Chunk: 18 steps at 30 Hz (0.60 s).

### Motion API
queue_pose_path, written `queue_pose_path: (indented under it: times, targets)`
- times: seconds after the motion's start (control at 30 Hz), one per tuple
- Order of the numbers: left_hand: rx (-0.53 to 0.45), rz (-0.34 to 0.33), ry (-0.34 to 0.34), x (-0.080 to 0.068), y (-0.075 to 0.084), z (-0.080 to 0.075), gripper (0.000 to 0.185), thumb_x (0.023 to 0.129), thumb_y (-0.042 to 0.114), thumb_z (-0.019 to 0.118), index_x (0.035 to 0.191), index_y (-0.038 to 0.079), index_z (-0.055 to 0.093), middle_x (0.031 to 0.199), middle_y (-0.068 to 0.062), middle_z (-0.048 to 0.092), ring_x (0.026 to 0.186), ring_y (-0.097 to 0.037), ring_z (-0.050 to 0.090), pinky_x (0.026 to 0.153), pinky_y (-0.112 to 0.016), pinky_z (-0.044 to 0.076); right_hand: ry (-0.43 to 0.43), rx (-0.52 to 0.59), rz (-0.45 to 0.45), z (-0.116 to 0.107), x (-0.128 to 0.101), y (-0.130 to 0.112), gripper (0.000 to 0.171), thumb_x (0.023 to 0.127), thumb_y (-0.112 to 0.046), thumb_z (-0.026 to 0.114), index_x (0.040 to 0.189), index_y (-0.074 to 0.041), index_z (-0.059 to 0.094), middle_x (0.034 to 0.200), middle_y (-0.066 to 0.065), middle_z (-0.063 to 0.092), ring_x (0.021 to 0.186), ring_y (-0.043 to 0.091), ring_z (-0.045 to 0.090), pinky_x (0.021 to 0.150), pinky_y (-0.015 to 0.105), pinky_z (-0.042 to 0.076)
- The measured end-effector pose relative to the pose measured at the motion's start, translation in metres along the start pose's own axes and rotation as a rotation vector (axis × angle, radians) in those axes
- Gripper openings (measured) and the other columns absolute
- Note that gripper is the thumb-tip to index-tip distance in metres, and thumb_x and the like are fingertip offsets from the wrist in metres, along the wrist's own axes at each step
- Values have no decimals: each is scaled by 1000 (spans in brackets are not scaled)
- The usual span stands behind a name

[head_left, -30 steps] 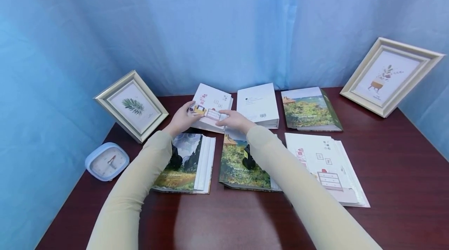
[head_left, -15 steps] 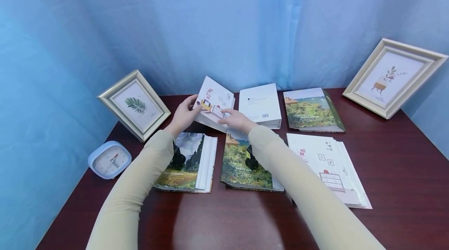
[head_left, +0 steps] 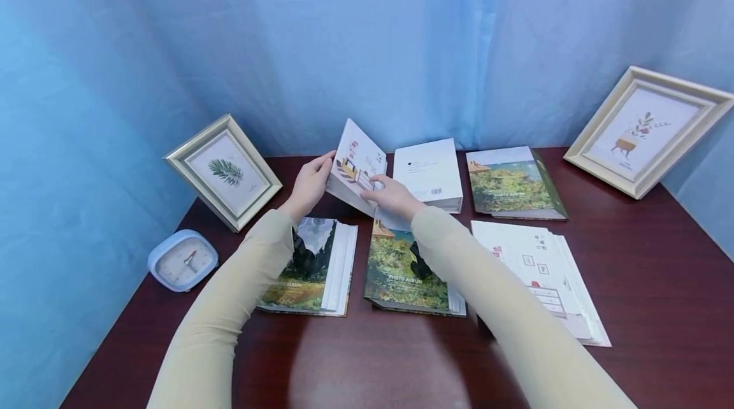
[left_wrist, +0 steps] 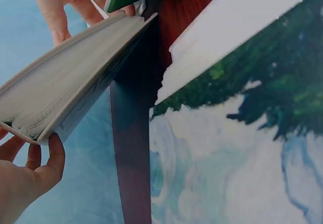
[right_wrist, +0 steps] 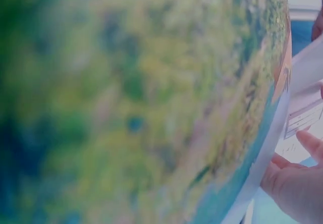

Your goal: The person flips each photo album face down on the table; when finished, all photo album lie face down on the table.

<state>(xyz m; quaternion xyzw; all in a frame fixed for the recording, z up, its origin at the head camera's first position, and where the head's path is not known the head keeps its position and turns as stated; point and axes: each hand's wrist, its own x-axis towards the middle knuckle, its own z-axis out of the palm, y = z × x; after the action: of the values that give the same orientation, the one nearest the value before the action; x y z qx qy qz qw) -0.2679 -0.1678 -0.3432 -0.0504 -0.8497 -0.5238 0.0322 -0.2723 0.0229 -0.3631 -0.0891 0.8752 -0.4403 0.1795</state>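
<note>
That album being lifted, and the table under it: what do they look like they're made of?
The white album, held by the left hand and right hand, looks like printed card covers around a thick block of pale pages, seen edge-on at the left wrist. The table looks like dark reddish wood or veneer, glossy; it shows grain and reflections.

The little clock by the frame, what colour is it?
The clock is light blue with a white face, best seen in the head view.
</note>
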Motion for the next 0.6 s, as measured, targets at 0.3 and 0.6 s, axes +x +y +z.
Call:
queue_pose_path:
  times: [0.3,0.6]
  targets:
    - [-72,-10,-54,3,8,4,40,102,24,45,140,15,48,137,-13,53,123,-27,52,101,-43,44,36,-65,-50,-8,-2,-2,56,95,-37,55,142,-10,41,135,18,50,118,31,53,96,44,45]
    - [-139,-28,-89,8,14,11,44,99,25,51,141,11,47,141,-15,48,128,-28,48,103,-43,42,-5,181,-66,-16,-3,-9,59,97,-39,52,147,-14,34,145,18,39,129,32,44,100,48,44]
